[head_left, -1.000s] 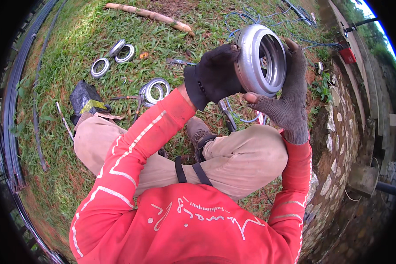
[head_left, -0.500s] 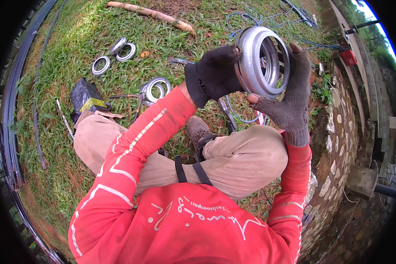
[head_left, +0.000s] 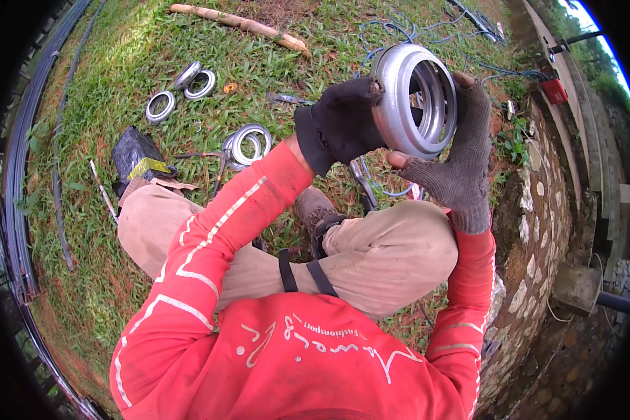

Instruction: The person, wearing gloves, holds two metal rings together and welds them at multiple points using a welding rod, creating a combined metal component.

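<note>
A shiny metal flanged ring (head_left: pixel 404 98) is held up between both hands, its opening facing me at a slant. My left hand (head_left: pixel 337 122), in a black glove, grips its left side. My right hand (head_left: pixel 453 168), in a grey glove with bare fingertips, wraps its right side, thumb at the lower edge. Below and left of them, several smaller metal rings lie on the grass in two groups (head_left: pixel 161 105) (head_left: pixel 252 130). A pliers-like tool (head_left: pixel 217 178) lies by the nearer group. Another dark tool (head_left: pixel 364 185) lies under the held ring, partly hidden.
A wrapped black block with yellow tape (head_left: pixel 136 152) sits beside my knee. A wooden pole (head_left: pixel 238 24), blue hoses (head_left: pixel 388 26) and a red box (head_left: pixel 553 91) lie farther off. Long dark rods (head_left: pixel 22 175) run along the left. A stone wall edge (head_left: pixel 532 252) borders the right.
The held ring has shifted and turned very slightly in my hands, which stay gripped on it with only small movements. The rest is unmoved.
</note>
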A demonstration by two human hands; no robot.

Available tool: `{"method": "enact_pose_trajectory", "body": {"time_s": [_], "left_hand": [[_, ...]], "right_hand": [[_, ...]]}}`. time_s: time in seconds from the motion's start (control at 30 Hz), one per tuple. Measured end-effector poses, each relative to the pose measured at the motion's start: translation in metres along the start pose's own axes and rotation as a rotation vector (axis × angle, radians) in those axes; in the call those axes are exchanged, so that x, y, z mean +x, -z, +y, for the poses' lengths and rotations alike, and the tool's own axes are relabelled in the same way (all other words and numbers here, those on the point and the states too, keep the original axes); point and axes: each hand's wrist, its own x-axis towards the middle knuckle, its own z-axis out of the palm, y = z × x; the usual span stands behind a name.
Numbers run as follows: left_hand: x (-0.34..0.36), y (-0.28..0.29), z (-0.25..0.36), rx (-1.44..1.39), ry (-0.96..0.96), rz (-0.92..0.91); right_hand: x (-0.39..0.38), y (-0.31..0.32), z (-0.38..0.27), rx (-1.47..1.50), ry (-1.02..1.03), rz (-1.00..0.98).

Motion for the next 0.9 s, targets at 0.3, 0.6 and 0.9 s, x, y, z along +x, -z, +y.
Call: {"method": "enact_pose_trajectory", "body": {"time_s": [0.3,0.6,0.9], "left_hand": [[-0.001,-0.022,0.002,0.303,-0.047,-0.035],[0.002,-0.031,0.006,0.413,-0.091,-0.085],[0.012,-0.036,0.01,0.426,-0.096,-0.107]], "right_hand": [[0.004,-0.001,-0.007,-0.042,0.071,0.004],[0.003,0.001,-0.016,-0.05,0.076,-0.011],[-0.002,0.001,-0.01,0.003,0.032,-0.016]]}}
